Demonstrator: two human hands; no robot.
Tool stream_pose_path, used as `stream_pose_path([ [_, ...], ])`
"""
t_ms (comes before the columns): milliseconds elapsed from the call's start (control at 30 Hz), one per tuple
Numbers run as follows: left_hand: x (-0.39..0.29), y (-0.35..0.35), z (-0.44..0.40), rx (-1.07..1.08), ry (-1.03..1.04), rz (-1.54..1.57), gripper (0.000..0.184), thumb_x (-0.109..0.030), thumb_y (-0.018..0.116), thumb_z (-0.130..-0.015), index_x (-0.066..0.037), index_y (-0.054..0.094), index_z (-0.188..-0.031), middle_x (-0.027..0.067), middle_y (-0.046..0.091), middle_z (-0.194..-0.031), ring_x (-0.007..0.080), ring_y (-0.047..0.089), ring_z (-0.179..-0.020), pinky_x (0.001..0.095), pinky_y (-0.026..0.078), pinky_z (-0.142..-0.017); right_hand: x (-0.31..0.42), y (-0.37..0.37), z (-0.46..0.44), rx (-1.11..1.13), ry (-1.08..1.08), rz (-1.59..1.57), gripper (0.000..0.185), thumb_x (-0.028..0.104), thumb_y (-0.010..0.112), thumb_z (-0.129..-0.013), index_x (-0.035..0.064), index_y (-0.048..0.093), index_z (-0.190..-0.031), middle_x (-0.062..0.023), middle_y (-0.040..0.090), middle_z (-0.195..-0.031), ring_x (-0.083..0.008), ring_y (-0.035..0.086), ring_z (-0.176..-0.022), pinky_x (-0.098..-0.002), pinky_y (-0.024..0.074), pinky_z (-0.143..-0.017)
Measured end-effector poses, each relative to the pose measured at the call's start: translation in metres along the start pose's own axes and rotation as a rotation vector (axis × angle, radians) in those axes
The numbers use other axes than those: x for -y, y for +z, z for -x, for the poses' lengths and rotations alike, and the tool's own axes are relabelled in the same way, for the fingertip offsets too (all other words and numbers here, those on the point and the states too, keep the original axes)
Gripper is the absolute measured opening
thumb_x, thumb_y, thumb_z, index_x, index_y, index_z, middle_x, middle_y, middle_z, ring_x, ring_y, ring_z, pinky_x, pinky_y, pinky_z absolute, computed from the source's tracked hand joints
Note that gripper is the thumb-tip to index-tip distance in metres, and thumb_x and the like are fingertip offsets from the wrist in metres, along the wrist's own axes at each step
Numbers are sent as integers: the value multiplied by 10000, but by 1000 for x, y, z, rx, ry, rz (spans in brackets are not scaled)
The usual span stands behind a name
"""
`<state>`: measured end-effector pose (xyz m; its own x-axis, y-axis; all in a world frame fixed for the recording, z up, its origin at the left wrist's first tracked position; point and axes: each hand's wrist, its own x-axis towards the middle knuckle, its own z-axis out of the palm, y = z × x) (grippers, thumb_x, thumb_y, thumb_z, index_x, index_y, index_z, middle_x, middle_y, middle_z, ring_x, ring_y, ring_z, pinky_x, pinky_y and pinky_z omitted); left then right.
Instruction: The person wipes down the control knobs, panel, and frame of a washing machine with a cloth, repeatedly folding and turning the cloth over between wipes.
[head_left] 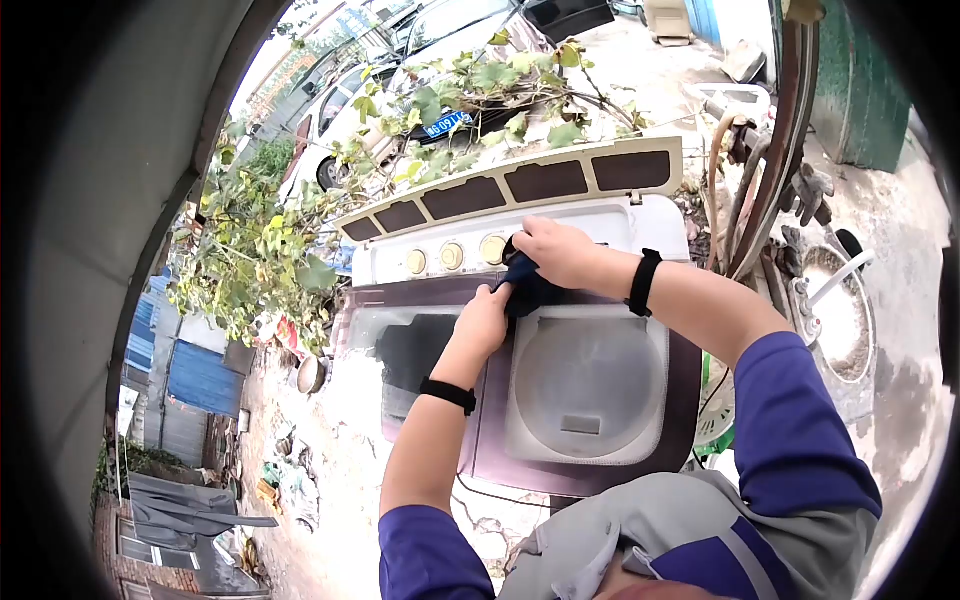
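A twin-tub washing machine (490, 400) stands before me, with a purple top and a pale control panel carrying several round knobs (452, 256). Both of my hands are closed on a dark blue cloth (530, 292) at the panel's front edge. My right hand (562, 252) grips its upper part beside the rightmost knob. Lower down, my left hand (484, 320) pinches the cloth's left side. Beneath the cloth is the round translucent lid (590, 390) on the right; the dark window of the left lid (415, 365) lies left of my left wrist.
A beige strip with dark panels (545, 180) stands up along the machine's back. Leafy vines (260, 250) grow behind and left. Parked cars (370, 130) are beyond. A rusty post (785, 140) and a basin with a tap (840, 310) stand on the right.
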<state>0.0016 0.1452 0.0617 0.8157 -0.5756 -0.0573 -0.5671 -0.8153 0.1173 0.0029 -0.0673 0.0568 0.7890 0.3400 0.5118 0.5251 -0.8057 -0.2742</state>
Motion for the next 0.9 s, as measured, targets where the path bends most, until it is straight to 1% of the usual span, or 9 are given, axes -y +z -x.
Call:
stream_pose_path([
  [67,-2,-23,-35,-243,58,-32,454,-12,534,-844,-118,526,-1286,257,514,-1094,432,606,-934,473,519,-806,-21,-11,-4,-254,-118,190,317,75,661,-736,68,557,-1036,-127,505,-1112,-280,562,-953,-336,549,-707],
  [167,-11,-34,-109,-568,101,-20,441,-22,536,-854,-102,529,-1287,259,506,-1103,438,589,-935,464,512,-798,-27,-31,-6,-267,90,361,543,104,607,-814,184,495,-1339,-110,496,-1056,-267,562,-916,-339,553,-654],
  [200,-21,-33,-129,-564,43,55,408,-36,550,-857,-74,526,-1263,262,502,-1116,451,585,-949,480,505,-810,-30,-38,-6,-97,145,382,775,99,644,-796,254,317,-1481,-126,501,-1106,-264,569,-889,-329,554,-684],
  [333,-92,-1,-177,-411,-151,72,426,-217,638,-857,-11,442,-1175,302,518,-1070,479,607,-921,514,515,-791,-55,-33,11,60,393,265,403,140,567,-877,114,561,-1280,-152,510,-1107,-301,606,-949,-394,558,-726],
  [533,-155,17,-194,-545,-6,-27,216,-111,604,-840,-12,503,-1004,237,552,-963,399,634,-833,462,536,-719,-86,-77,75,-67,416,197,161,59,565,-838,29,569,-996,-188,521,-1017,-336,618,-889,-431,548,-732],
  [700,-203,18,-195,-506,146,15,147,-84,597,-823,-17,529,-935,218,545,-965,385,627,-825,453,534,-729,-111,-70,109,-293,552,-24,339,19,546,-813,-3,500,-1148,-246,479,-1078,-432,580,-935,-476,501,-819],
  [767,-217,10,-189,-486,162,68,168,-77,596,-809,-8,567,-959,224,551,-977,386,625,-843,457,531,-749,-115,-71,118,-335,674,-145,584,107,626,-786,-4,405,-1315,-269,444,-1151,-458,538,-1018,-486,474,-904],
  [867,-221,5,-191,-441,292,347,298,-91,590,-794,-8,622,-1078,239,603,-1043,371,625,-912,417,519,-807,-96,-77,117,-413,583,-120,928,222,761,-740,85,208,-1472,-309,395,-1177,-517,500,-1034,-526,458,-914],
  [900,-220,2,-193,-421,382,468,306,-97,594,-801,-9,620,-1092,226,619,-1053,335,631,-923,386,514,-826,-93,-73,112,-502,533,-73,906,216,781,-723,158,249,-1454,-297,380,-1179,-503,486,-1037,-534,453,-902],
])
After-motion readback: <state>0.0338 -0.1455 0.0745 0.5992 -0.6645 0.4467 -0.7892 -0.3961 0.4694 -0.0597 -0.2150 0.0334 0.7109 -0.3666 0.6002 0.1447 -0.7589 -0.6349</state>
